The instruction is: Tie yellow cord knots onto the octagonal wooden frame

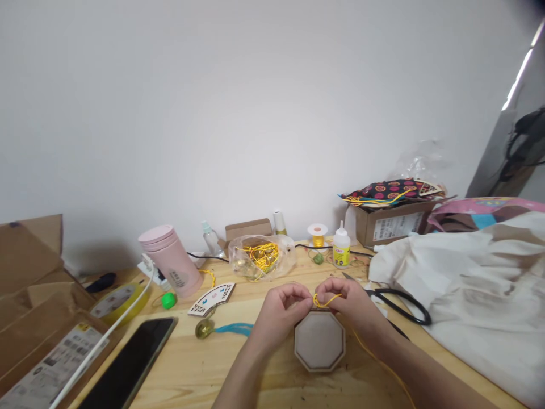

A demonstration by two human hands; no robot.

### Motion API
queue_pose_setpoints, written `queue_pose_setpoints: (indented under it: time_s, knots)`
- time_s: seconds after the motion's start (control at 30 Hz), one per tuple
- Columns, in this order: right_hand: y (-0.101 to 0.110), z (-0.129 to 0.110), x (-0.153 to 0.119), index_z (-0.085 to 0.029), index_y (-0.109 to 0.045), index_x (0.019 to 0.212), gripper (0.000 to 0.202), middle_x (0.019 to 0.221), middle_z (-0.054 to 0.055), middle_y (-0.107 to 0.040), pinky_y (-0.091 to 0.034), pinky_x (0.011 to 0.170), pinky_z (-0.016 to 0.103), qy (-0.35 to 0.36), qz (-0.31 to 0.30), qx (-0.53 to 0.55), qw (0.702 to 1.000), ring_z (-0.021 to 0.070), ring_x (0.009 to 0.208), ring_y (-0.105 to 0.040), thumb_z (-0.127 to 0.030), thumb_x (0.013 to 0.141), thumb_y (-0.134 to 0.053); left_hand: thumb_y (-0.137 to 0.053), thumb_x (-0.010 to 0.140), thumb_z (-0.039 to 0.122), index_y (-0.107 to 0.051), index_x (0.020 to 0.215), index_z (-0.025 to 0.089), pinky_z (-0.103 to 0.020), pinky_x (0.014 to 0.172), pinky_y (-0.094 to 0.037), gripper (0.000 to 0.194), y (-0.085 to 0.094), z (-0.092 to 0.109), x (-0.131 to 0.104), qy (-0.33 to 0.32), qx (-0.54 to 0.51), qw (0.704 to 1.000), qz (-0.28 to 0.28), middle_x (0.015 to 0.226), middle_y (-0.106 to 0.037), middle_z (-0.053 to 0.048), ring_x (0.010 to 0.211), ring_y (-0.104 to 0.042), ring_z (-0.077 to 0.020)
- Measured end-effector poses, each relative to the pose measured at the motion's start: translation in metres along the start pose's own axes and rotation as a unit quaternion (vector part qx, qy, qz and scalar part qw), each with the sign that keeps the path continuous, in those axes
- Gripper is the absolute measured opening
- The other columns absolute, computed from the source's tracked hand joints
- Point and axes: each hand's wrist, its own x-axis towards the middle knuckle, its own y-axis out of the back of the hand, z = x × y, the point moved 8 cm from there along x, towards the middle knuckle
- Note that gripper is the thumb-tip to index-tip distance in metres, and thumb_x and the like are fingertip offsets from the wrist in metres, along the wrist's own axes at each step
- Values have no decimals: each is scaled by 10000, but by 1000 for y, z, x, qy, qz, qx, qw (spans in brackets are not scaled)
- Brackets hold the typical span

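Both hands meet over the top edge of an octagonal wooden piece (pixel 319 342) with a pale face and a dark outline. My left hand (pixel 287 305) pinches a yellow cord (pixel 322 303) between thumb and fingertips. From the other side my right hand (pixel 344 299) has closed on the same cord, which forms a small loop between the fingers. A long end of it runs down past my right forearm. Left of my hands lie a fan-shaped wooden piece (pixel 212 298) and a gold bell (pixel 205 329) with a blue tassel (pixel 234 328).
Behind my hands stand a plastic bag of yellow cords (pixel 261 258), a cord spool (pixel 317 235) and a glue bottle (pixel 341 249). Black-handled scissors (pixel 404 307) and white cloth (pixel 468 284) lie right. A phone (pixel 130 360), pink tumbler (pixel 170 261) and cardboard box (pixel 34 307) are left.
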Motion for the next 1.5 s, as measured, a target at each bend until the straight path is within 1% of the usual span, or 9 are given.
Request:
queue_pose_setpoints:
  time_s: [0.1,0.17,0.33,0.53,0.87,1.03,1.17,1.3,1.5]
  knots:
    - [0,-1,0,-143,-562,550,73,569,-15,-514,-326,481,198,-1,-7,1,1000,108,528,-426,-215,561,-557,-626,640,206,-592,618,129,-208,644,-395,87,-3,0,0,7,-51,999,-16,754,-604,-33,697,-525,-127]
    - [0,-4,1,-147,-564,545,89,584,-13,-518,-331,491,201,11,-8,-6,1000,115,548,-433,-233,564,-573,-634,635,216,-597,621,131,-213,644,-399,93,-5,-2,-1,25,-73,997,-21,744,-615,-34,694,-534,-131]
    - [1,-14,-1,-147,-586,548,110,594,-8,-514,-334,517,210,67,5,-60,996,120,564,-431,-252,580,-598,-652,614,201,-595,587,127,-208,652,-402,98,-4,-1,-4,39,-91,995,-4,752,-636,-43,698,-544,-130]
    - [0,-22,-3,-149,-590,541,117,580,-8,-502,-337,519,211,107,12,-97,990,118,558,-428,-243,611,-585,-656,612,208,-606,602,123,-223,686,-405,99,-6,0,-2,38,-104,994,-22,768,-643,-54,718,-552,-139]
    - [-3,-14,-1,-143,-556,518,110,576,-17,-489,-328,516,204,48,-25,-24,998,110,553,-427,-215,600,-573,-659,604,244,-612,608,127,-212,627,-386,126,1,-6,-1,51,-80,995,5,705,-632,-29,654,-540,-127]
    - [-5,-12,-3,-142,-545,537,118,562,-21,-501,-316,500,198,25,-32,-7,999,105,533,-420,-237,596,-584,-664,600,256,-622,634,118,-200,570,-375,148,4,-10,-1,56,-58,997,16,606,-619,-20,567,-518,-105]
    - [-7,-9,-4,-140,-561,596,139,540,-27,-510,-305,480,192,-1,-43,8,999,97,501,-418,-274,635,-567,-669,595,257,-615,620,110,-203,567,-381,158,4,-10,0,53,-64,996,14,578,-610,-21,551,-518,-105]
    - [-10,-9,-4,-134,-580,605,151,565,-12,-545,-330,518,200,4,-59,3,998,111,544,-458,-280,644,-582,-665,603,235,-612,620,108,-197,566,-387,139,2,-9,-1,53,-65,996,9,583,-607,-19,554,-516,-100]
    - [-6,-11,-3,-139,-581,587,160,557,-15,-532,-335,521,205,35,-34,-36,998,113,546,-453,-282,657,-580,-664,607,232,-614,635,107,-185,554,-381,137,4,-9,-2,58,-62,996,15,593,-607,-20,556,-515,-97]
